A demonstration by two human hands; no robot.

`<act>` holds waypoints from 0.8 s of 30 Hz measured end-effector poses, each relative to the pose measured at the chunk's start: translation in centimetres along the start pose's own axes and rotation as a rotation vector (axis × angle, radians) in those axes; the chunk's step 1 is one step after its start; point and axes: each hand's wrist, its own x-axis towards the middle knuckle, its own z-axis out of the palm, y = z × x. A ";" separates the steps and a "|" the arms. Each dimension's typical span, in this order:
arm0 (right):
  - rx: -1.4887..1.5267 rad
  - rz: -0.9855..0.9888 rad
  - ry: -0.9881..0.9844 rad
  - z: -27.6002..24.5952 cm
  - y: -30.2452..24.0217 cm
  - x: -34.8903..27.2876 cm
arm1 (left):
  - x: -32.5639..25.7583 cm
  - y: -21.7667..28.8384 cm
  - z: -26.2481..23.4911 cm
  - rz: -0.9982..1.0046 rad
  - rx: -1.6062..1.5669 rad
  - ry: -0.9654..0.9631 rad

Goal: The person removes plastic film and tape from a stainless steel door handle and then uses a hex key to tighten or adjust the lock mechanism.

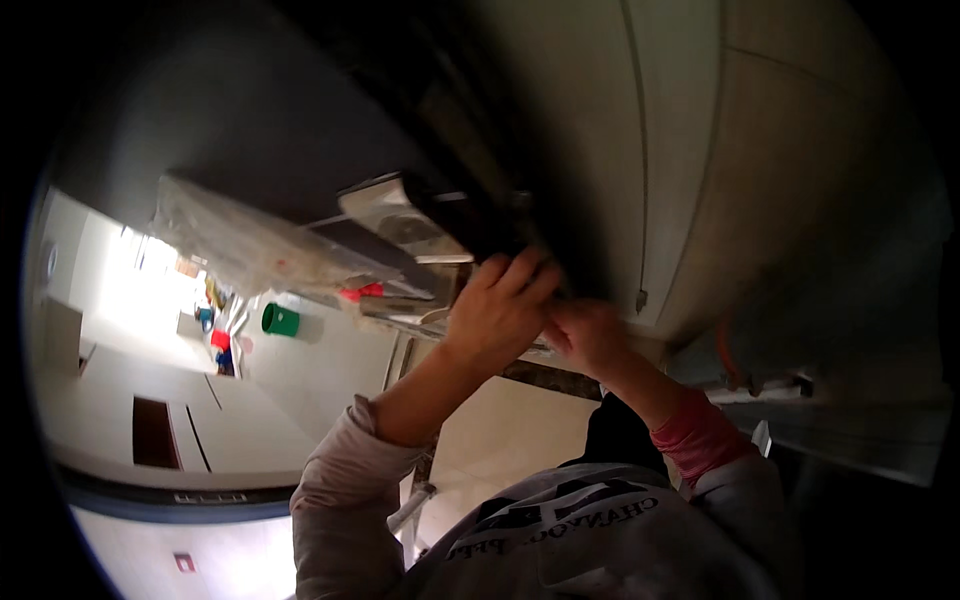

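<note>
Straight to the trouble spot: the fingertips vanish into deep shadow along a dark strip (490,165), and whatever sits under them is hidden from where I stand. The left hand (498,318) is up there, knuckles bent, fingers curled at the strip's lower end; the right hand (592,338) is right beside it, smeared by blur, its fingers tucked in behind the left ones. How wide either grip is, I can't tell, nor whether anything is pinched between the fingers. The dark strip runs up and away from them, its far end lost in black.

Just left of the fingers, a pale casing with a round grey disc (405,225) sits tilted, close in on that side. Past it, crumpled translucent plastic sheeting (245,240) drapes out leftward, with a small red item (362,292) by its lower edge, too blurred to name. Over on the right, a pale panel (680,130) with a thin dark line rises past the hands, and below it an orange-brown curved piece (727,355) sinks into murk. Well off to the left, a green bucket (282,321) stands out, clutter beyond it washed by glare. The rim all round is black.
</note>
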 end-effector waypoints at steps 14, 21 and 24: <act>-0.585 -0.128 -0.158 -1.4 0.8 2.4 | -0.3 2.2 0.0 -0.248 -0.109 0.083; -0.302 -0.079 -0.202 0.1 0.2 0.8 | -0.8 1.7 -1.0 -0.134 -0.088 0.035; -0.204 0.046 -0.122 0.8 -0.9 0.2 | -0.9 0.8 -1.9 -0.006 -0.040 -0.011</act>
